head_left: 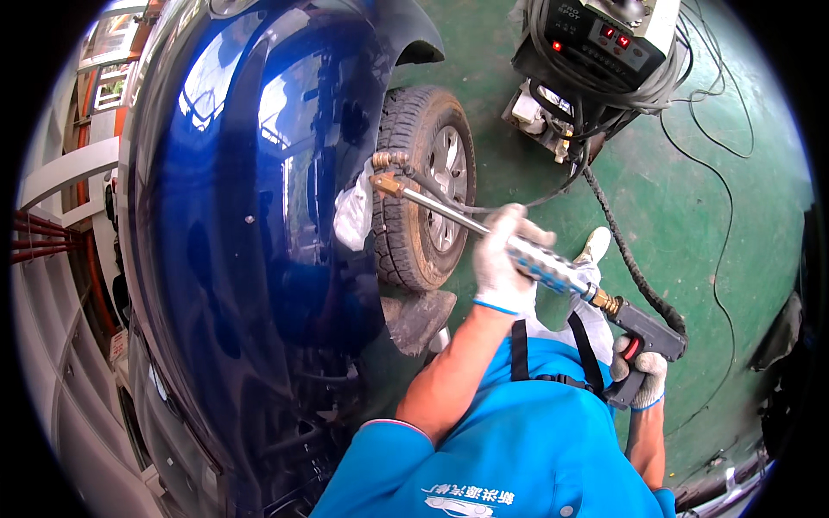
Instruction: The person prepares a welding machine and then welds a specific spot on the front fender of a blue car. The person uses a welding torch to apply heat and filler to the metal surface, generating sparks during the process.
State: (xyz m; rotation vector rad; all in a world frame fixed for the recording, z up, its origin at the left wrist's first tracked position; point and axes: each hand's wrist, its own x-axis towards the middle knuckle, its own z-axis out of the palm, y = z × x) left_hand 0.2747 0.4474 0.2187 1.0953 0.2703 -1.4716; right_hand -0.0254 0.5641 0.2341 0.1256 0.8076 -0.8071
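My right hand (649, 380), in a white glove, is wrapped round the black pistol grip of a dent puller gun (652, 335) with a red trigger. My left hand (499, 269), also gloved, is closed round the patterned slide-hammer weight (544, 263) on its shaft. The shaft's brass tip (389, 185) is at the blue car's wheel-arch edge; whether it touches is unclear. Just above sits a brass-coloured clamp (390, 160) with a dark cable. A crumpled white cloth (352, 214) hangs at the edge of the blue car body (259, 233).
The car's wheel (432, 186) stands beyond the panel edge, with a muddy flap (419, 319) behind it. A welding machine (604, 43) with a lit red display is at the upper right. Its thick hose (626, 250) and thin cables cross the green floor (691, 216).
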